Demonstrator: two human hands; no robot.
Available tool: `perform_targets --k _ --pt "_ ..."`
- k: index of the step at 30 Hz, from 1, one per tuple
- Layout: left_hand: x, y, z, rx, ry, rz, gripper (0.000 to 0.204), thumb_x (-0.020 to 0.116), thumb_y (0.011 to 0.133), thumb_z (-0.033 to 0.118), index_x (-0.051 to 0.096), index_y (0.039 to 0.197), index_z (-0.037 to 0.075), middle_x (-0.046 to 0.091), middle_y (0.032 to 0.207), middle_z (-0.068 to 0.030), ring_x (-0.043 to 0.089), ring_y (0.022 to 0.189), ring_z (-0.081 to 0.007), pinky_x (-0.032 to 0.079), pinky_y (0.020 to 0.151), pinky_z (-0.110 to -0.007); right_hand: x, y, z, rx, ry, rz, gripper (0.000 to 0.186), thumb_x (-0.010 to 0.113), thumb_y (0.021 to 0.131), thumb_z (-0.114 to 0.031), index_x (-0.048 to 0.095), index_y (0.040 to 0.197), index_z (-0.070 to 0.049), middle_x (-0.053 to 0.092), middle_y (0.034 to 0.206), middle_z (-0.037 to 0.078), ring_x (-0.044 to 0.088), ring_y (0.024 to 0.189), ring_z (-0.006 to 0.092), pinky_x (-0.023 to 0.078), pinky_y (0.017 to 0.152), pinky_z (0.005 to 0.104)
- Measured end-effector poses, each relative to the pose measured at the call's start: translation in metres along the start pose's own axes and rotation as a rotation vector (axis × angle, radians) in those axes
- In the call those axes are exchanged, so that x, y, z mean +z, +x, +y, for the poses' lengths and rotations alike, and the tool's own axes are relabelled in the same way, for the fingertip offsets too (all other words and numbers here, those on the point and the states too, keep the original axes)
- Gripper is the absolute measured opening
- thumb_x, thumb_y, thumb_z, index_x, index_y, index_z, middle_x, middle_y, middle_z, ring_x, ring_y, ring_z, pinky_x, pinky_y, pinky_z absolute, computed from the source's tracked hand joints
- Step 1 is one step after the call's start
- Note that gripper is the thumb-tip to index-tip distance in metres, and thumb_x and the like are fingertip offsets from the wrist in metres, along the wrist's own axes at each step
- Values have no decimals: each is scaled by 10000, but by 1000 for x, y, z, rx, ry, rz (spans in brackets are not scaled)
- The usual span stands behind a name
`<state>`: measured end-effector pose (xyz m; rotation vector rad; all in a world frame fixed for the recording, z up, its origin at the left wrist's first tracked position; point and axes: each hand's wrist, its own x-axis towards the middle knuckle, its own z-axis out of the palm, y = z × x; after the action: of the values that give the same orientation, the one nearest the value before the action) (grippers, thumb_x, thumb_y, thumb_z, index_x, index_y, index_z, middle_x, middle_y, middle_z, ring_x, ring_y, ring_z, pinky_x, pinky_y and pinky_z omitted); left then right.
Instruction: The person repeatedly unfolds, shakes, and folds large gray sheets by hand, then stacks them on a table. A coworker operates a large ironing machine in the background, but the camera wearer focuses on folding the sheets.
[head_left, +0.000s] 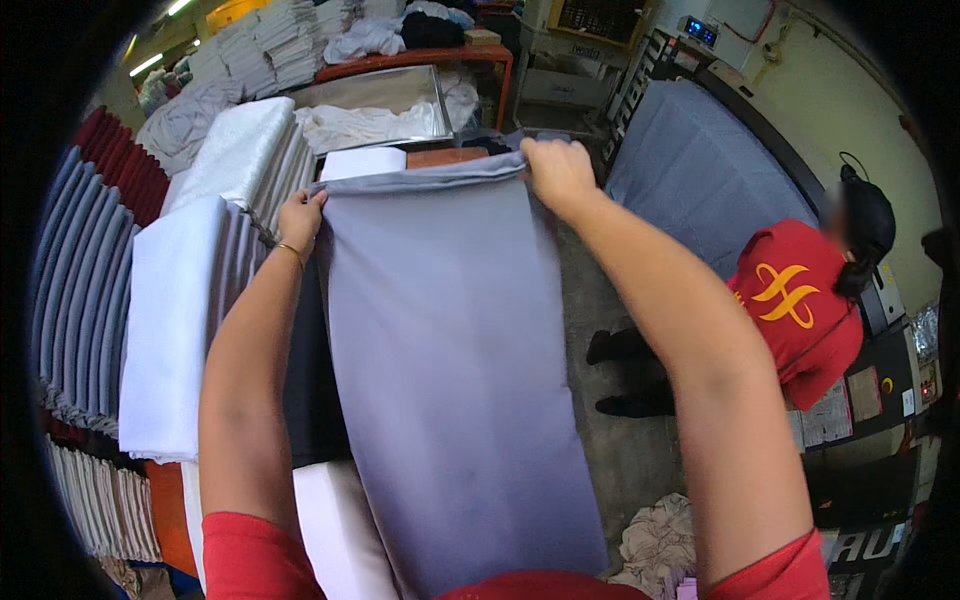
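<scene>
gripping grey cloth [450, 350] by its far edge, left hand [300, 218] pinching one end; right hand [562, 175] closed around the other

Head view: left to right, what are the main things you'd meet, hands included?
Gray folded stack → white folded stack → left hand → gray cloth stretched between both hands → right hand → co-worker's red shirt.
</scene>
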<state>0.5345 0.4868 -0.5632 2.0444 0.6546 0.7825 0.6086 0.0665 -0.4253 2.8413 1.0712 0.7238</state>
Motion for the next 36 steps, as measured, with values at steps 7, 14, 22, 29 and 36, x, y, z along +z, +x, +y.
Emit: perform_targets --k 7,14,22,29,36 --pt "74 -69 -23 15 227 29 517 597 872 432 589 1179 17 650 1020 -231 614 979 -390 466 844 -426 136 -135 -57 184 312 -253 707 653 833 -396 383 1423 -116 161 1542 196 397 1299 351 296 1051 565" --pt "24 -121 -8 45 374 -44 734 671 806 462 441 1325 -3 491 1267 -249 438 1208 -412 361 1023 -453 91 -396 -125 93 483 -412 587 523 920 -378 385 1424 -110 304 1494 173 254 1396 333 134 1121 567" --pt "-110 -572 79 205 359 -229 295 594 824 94 577 1116 62 525 1194 -189 466 1125 -358 339 956 -483 -6 -575 -115 478 697 -531 550 570 926 -259 394 1422 -102 336 1431 256 331 1332 365 264 1090 490" --pt "-175 -714 47 -40 327 -206 410 650 801 118 501 1160 -9 521 1125 -192 472 1056 -372 363 931 -458 31 -621 -104 861 1112 -387 446 667 876 -284 519 1163 23 576 1047 164 545 966 250 437 863 358" --pt "-142 -700 26 -31 494 120 473 690 775 95 464 1163 -53 523 1143 -270 482 1101 -411 387 940 -452 22 -614 -83 920 1555 -698 385 662 897 -293 564 1106 15 643 978 85 593 857 154 479 774 301"
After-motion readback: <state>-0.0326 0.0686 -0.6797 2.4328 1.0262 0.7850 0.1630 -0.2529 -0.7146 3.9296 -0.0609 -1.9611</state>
